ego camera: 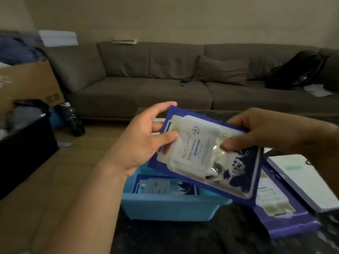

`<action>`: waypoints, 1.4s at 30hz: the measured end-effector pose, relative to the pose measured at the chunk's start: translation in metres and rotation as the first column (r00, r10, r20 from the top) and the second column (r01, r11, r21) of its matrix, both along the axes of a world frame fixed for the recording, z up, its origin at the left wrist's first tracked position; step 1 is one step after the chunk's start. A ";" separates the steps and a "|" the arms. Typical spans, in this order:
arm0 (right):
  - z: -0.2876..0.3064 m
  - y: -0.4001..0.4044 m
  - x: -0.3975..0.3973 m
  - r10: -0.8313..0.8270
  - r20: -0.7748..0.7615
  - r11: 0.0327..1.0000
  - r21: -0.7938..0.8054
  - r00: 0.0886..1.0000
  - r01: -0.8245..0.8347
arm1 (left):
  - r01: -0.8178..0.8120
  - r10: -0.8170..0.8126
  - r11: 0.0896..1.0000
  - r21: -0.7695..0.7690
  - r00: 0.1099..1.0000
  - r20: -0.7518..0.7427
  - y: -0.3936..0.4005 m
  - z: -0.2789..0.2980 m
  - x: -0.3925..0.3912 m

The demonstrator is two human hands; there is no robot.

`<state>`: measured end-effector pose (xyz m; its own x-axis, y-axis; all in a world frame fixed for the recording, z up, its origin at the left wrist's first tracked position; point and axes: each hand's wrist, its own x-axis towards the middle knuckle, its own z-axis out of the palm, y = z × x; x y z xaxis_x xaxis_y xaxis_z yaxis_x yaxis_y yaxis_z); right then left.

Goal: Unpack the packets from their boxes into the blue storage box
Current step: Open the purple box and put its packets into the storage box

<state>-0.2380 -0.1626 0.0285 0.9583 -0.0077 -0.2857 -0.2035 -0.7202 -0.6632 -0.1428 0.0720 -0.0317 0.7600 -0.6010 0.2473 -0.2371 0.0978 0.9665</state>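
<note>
Both hands hold a flat dark-blue box (244, 178) above the light-blue storage box (170, 208). A white packet (194, 151) with small print lies on the box's upper face. My left hand (145, 142) grips the box's left edge, thumb pressed on the packet. My right hand (264, 131) holds the box's right edge and pinches the packet's right side with its thumb. Inside the storage box lies another blue-and-white packet (163, 186).
More blue boxes (280, 215) and a white flat box (308, 182) lie on the dark table (183, 239) to the right. A grey sofa (146, 88) stands behind. At left are a cardboard box (31, 81), a dark crate (23, 149) and a bottle (74, 120) on the wooden floor.
</note>
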 end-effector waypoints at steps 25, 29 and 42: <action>-0.099 0.069 0.092 0.134 -0.252 0.925 -0.314 0.958 -0.212 | -0.476 0.398 0.798 0.369 0.877 0.269 0.041 -0.041 0.064; -0.118 0.079 0.091 0.249 -0.195 0.719 -0.619 0.949 -0.316 | -0.490 0.410 0.795 0.357 0.868 0.279 0.041 -0.043 0.065; -0.116 0.084 0.085 0.487 -0.446 0.534 -0.528 0.751 -0.660 | -0.540 0.432 0.764 0.354 0.835 0.341 0.037 -0.044 0.066</action>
